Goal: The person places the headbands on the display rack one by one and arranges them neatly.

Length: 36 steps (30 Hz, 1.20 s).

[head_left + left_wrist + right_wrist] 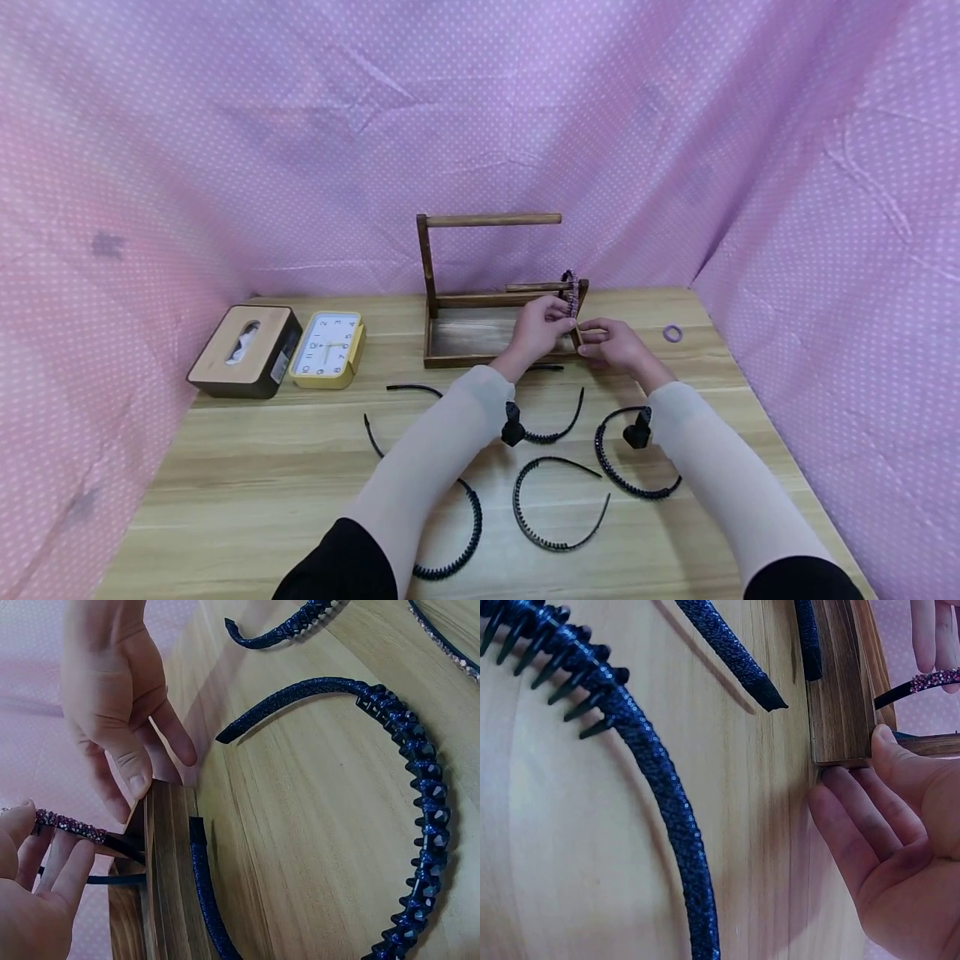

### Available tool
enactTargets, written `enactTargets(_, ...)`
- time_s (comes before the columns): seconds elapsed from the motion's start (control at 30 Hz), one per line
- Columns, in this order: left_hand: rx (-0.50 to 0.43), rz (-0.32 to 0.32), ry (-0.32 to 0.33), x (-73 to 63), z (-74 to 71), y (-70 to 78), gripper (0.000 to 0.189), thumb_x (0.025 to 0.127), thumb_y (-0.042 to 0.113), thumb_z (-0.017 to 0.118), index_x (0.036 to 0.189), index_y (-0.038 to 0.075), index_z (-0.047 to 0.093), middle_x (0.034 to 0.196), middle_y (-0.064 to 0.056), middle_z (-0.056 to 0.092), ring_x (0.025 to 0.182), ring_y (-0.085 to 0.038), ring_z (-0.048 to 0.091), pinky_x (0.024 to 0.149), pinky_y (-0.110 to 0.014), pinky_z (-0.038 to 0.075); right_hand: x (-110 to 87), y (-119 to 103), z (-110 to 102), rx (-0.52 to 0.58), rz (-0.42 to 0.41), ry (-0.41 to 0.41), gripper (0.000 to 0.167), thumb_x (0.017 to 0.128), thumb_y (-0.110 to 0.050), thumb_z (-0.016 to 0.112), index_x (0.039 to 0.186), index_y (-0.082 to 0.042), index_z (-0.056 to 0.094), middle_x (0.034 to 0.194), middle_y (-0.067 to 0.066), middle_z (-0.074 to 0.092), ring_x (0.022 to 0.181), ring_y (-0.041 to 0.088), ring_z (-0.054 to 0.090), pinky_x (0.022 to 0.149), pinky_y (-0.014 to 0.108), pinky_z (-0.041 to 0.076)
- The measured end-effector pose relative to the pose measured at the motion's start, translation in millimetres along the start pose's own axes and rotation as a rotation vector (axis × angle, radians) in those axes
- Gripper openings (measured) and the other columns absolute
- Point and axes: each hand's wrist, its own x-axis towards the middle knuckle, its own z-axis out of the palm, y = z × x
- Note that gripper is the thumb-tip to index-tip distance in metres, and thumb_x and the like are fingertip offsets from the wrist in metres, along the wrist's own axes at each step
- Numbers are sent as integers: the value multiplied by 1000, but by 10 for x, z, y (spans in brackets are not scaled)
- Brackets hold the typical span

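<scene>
A wooden rack (453, 362) with a tray base and two bars, one tall and one low, stands at the back of the table. Over the low bar at its right end sits a headband (572, 292) studded with pink stones. My left hand (534, 330) holds this headband between thumb and fingers, as the left wrist view (71, 825) shows best. At the rack's front right corner, my right hand (618, 343) grips the wooden edge, its thumb on the inner side and its fingers outside.
Several dark toothed headbands lie on the table before the rack, one at front centre (517, 507) and one at right (602, 454). A purple ring (672, 333) lies right. A yellow clock (326, 346) and tissue box (217, 346) stand left. Pink dotted cloth (480, 125) hangs behind.
</scene>
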Motion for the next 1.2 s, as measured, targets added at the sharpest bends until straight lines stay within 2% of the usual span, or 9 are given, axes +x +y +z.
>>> enactTargets(0.13, 15, -5, 8, 5, -20, 4, 25, 94, 18, 77, 116, 7, 70, 108, -8, 77, 101, -19, 70, 78, -24, 56, 9, -17, 13, 4, -2, -2, 60, 99, -1, 65, 153, 2, 40, 153, 30, 45, 132, 45, 55, 102, 53, 54)
enactTargets(0.4, -24, -41, -9, -17, -29, 43, 26, 94, 18, 76, 118, 8, 70, 108, -8, 76, 96, -19, 71, 70, -25, 59, 12, -20, 8, -13, 3, 5, 58, 99, -2, 66, 151, 2, 42, 153, 29, 45, 130, 41, 59, 99, 50, 56)
enactTargets(0.6, -3, -36, -18, -35, -47, 54, 27, 94, 19, 77, 119, 9, 71, 108, -6, 77, 98, -17, 71, 75, -25, 57, 3, -11, 9, -12, 15, 8, 55, 100, -1, 64, 151, 0, 43, 153, 27, 47, 130, 42, 58, 100, 50, 56)
enactTargets(0.87, -50, -54, -17, -141, -128, -38, 37, 93, 20, 78, 127, 8, 69, 115, -6, 74, 105, -20, 70, 81, -27, 59, -8, -9, 41, -21, 10, -9, 57, 101, -2, 63, 153, 0, 40, 156, 28, 42, 134, 42, 55, 103, 49, 54)
enactTargets(1.03, -36, -21, -40, -310, -304, -43, 35, 92, 23, 80, 123, 9, 70, 114, -4, 73, 100, -18, 70, 84, -28, 59, -11, 4, 46, -22, 2, -3, 58, 100, -1, 63, 153, 0, 41, 155, 27, 45, 133, 43, 56, 103, 48, 54)
enactTargets(1.2, 22, 42, -124, -514, -667, 12, 30, 93, 25, 78, 119, 12, 71, 106, -1, 73, 94, -14, 67, 83, -27, 57, -30, -1, 42, -30, -5, 3, 60, 99, -1, 64, 153, 0, 40, 154, 28, 44, 133, 43, 56, 103, 47, 54)
